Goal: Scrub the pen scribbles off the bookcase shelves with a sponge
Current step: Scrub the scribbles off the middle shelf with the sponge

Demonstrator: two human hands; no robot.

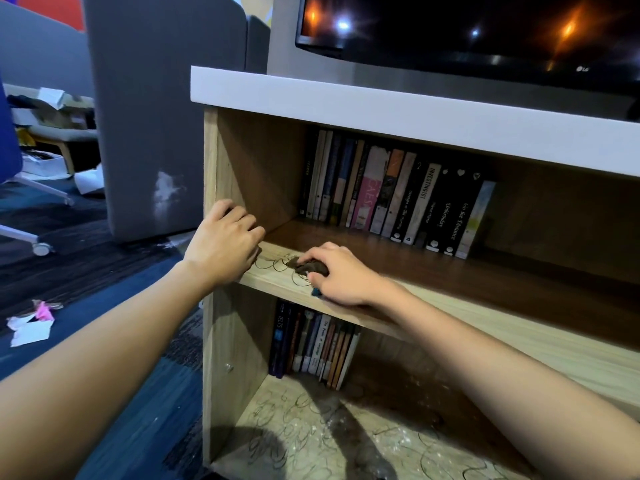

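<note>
Two bare forearms reach in from the bottom edge toward a wooden bookcase (210,209). On the left, the left hand (225,242) rests at the front corner where the side panel meets the middle shelf (450,306), its fingers curled over the panel's edge and lying close together. To the right of those fingers, the right hand (341,275) presses a dark brown sponge (311,266) down onto the shelf's front strip; its fingers are bent over the sponge and clamped on it, and a small bluish bit shows under the thumb side, too small to make out. Pen scribbles (277,265) loop across the light wood between the two hands, some running under the sponge just ahead of the right fingertips. Beyond the fingers, at the back of the same shelf, a row of upright books (391,195) stands. Below both hands, the bottom shelf (311,445) is covered with many more looping pen marks and pale specks, and a second, shorter row of books (311,344) stands at its back. Above the hands sits the thick white top board (381,105), with a dark television screen (467,29) over it. Left of the left hand stand a grey upholstered chair (152,98) and blue carpet (86,306) with scraps of paper (31,327).
</note>
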